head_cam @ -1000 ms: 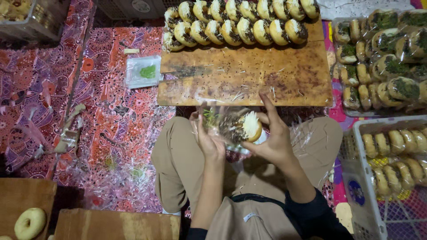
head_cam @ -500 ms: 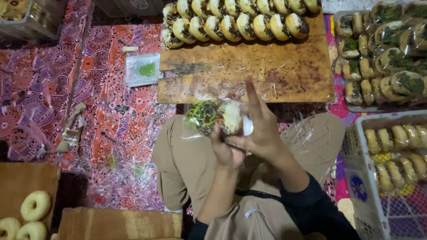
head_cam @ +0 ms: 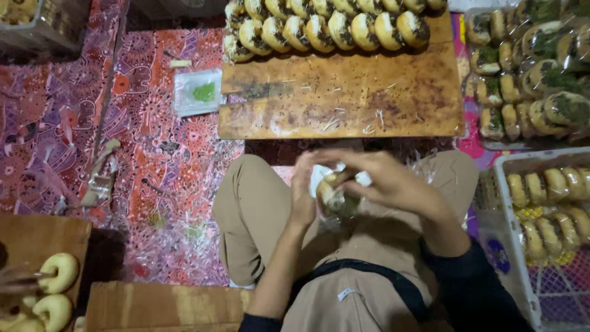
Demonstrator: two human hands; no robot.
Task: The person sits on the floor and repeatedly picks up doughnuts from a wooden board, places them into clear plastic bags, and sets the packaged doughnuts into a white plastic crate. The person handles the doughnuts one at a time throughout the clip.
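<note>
Head view: our left hand [head_cam: 304,193] and right hand [head_cam: 384,184] both clasp the bagged doughnut [head_cam: 335,195] over our lap, near the wooden board [head_cam: 344,98]; we judge gentle pressure protects the topping.

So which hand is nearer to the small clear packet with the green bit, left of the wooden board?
Left. The left hand holds the wrapped doughnut on its packet side; the right hand grips it from the far side.

Topped doughnuts [head_cam: 344,27] line a wooden board [head_cam: 344,98]; a white crate [head_cam: 522,246] holds more.
</note>
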